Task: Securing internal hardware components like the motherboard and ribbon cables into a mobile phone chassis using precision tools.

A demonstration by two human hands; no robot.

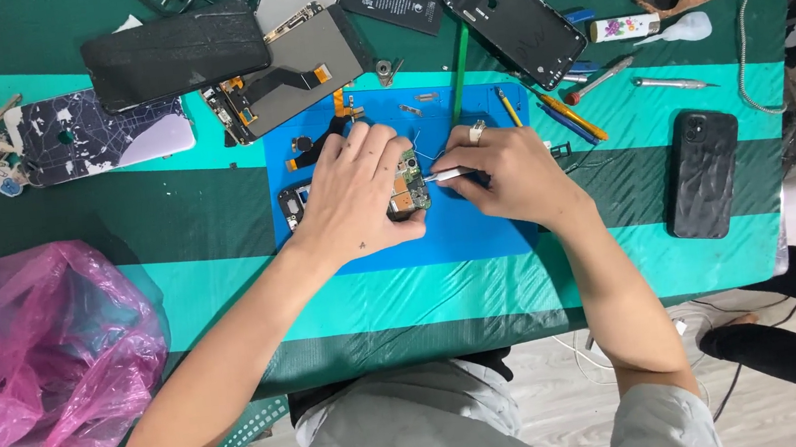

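On a smooth blue work mat (479, 234), the left hand (355, 198) pins a small green circuit board (409, 184), its long axis running away from the person. The right hand (512, 175) pinches slim metal tweezers (443, 176), tips pointing left onto the board.

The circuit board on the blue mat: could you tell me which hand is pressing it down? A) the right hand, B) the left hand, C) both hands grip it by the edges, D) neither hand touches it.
B: the left hand lies over the small circuit board on the blue mat, fingers on it, while the right hand holds slim metal tweezers with the tip at the board's edge.
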